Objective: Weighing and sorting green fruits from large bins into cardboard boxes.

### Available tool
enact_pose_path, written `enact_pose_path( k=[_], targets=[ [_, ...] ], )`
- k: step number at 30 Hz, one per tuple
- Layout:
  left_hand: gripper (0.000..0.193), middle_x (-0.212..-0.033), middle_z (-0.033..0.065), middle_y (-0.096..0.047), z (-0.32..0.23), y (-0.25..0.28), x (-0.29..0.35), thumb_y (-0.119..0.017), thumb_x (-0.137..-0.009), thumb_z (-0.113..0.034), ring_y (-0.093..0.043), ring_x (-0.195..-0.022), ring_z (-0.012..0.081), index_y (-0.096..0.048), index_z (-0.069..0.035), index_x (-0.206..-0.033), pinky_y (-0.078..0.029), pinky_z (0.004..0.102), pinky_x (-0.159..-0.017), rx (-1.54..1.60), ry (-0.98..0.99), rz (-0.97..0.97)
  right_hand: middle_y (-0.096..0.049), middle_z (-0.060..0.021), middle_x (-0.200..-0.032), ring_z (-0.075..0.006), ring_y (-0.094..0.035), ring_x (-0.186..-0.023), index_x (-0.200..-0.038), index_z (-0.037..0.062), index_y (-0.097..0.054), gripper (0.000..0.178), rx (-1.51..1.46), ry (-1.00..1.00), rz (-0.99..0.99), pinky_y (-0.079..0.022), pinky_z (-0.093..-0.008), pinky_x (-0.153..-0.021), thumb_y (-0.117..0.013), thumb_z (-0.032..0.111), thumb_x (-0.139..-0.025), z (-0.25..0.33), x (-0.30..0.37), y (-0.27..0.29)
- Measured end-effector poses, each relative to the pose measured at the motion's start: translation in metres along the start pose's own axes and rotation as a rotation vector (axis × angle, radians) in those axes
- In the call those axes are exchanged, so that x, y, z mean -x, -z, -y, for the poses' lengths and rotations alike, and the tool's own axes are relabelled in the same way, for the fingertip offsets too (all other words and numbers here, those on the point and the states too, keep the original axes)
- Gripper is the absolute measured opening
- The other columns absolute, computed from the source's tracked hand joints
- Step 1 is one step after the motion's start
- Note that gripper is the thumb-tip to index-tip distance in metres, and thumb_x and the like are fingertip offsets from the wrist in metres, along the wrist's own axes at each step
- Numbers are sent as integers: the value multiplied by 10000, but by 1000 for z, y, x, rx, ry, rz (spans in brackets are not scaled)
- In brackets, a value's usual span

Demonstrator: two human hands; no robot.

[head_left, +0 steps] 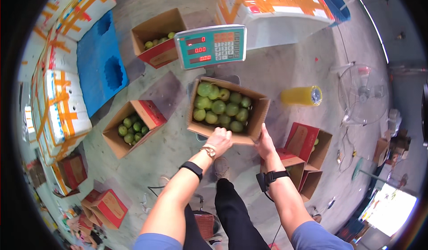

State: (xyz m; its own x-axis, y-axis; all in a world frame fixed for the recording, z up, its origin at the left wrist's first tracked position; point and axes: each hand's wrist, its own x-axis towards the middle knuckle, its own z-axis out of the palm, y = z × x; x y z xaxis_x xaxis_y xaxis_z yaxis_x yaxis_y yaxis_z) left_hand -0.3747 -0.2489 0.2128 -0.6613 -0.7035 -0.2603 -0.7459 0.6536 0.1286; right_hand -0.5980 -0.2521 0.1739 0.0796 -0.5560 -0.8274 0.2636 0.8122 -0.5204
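Observation:
An open cardboard box (263, 116) holds many round green fruits (218, 107), with a bare gap at its right end. It sits tilted slightly over the platform of a digital scale (212, 46), whose teal panel with red lit digits stands just behind it; most of the platform is hidden. My left hand (219, 140), with a watch at the wrist, is closed with its fingers curled over the box's near wall. At the near right corner, my right hand (266, 144) grips the box from outside, its fingers partly hidden.
Fruit stands in more cardboard boxes: one (154, 38) behind left, one (133, 127) at left, several (305, 149) at right. A yellow tape roll (301, 96) lies right of the scale. Taped foam boxes (67, 103) and a blue slab (100, 63) line the left; a fan (362, 94) stands right.

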Motion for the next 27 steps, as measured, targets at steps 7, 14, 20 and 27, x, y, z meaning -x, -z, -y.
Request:
enact_pose_path(
  k=[7,14,20,27],
  targets=[
    [238,-954,92,-571,-13,51,17,-663,-778,-185,-567,-930,283,-612,-76,-983,-480,396,-788,737,452,-324,-561,-73,-1216,-161,-535,-1091,-1245,25,-523,376,295,445,-413,-450,-287,-876,-546,241,-938,37,63,-17],
    [402,-1119,138,-591,56,73,42,-655,-831,-164,-580,-1057,275,-552,-28,-1195,-462,355,-903,992,971,-421,-556,-53,-1211,-190,-549,-1096,-1232,112,-538,320,108,46,-169,-537,-387,-786,-552,235,-937,56,83,-77],
    [800,-1417,278,-350,86,27,-20,-549,-885,-491,-330,-1335,366,-282,58,-1402,-265,391,-1106,1369,1307,-98,-318,-118,-1431,-379,-364,-1265,-1425,187,-286,590,109,-266,-295,-430,-579,-912,-552,320,-915,62,-11,-94],
    [787,-1381,167,-393,68,-27,-65,-577,-833,-584,-430,-1228,350,-326,-94,-1395,-401,509,-948,1583,1616,-414,-339,-120,-1437,-414,-431,-1206,-1448,194,-269,664,-40,-264,-213,-467,-571,-870,-580,324,-876,47,-83,-89]
  ],
)
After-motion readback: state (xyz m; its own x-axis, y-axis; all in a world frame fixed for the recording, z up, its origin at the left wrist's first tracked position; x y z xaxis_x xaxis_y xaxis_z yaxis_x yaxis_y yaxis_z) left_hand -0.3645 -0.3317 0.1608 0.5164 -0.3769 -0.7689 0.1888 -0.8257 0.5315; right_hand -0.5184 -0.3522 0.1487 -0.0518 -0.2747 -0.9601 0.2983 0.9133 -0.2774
